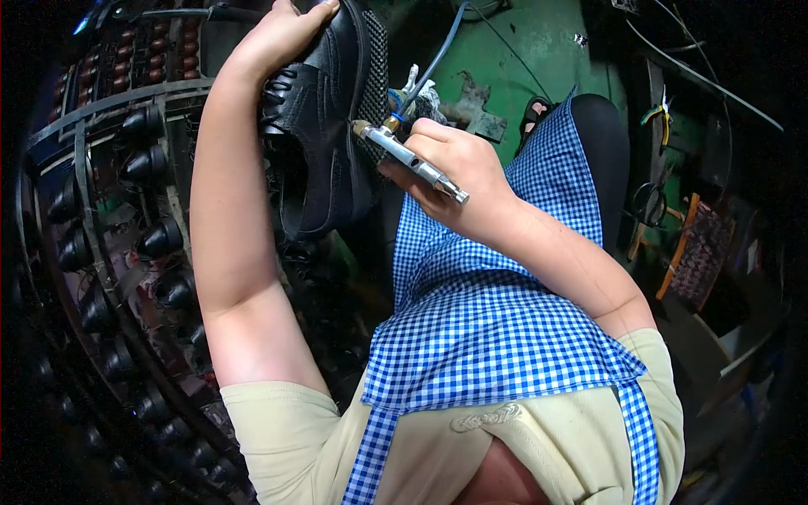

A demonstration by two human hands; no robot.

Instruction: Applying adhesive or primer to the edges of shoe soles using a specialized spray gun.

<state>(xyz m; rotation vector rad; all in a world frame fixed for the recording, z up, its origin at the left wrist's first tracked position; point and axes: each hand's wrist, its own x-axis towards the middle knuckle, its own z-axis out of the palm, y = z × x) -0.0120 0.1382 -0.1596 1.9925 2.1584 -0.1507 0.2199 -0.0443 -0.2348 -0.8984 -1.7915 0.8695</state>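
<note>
A black lace-up leather shoe [324,177] with a textured sole hangs at the upper middle of the view, tilted with its opening downward toward me. Gripping it by the toe end is my left hand [286,34], partly cut off by the top edge. Fingers of my right hand [459,164] are wrapped round a slim silver metal tool [417,164], like an air gun, with a brass fitting. A thin blue-grey hose [450,38] runs up from that fitting. The tool's brass tip sits close to the shoe's side by the sole edge; I cannot tell whether they touch.
Metal racks [88,177] holding several black shoes [156,240] line the left side. Beyond my right hand, an irregular flat plate [475,109] lies on the green floor [539,50]. An orange-edged frame [682,244] stands at the right. A blue checked apron [497,337] covers my lap.
</note>
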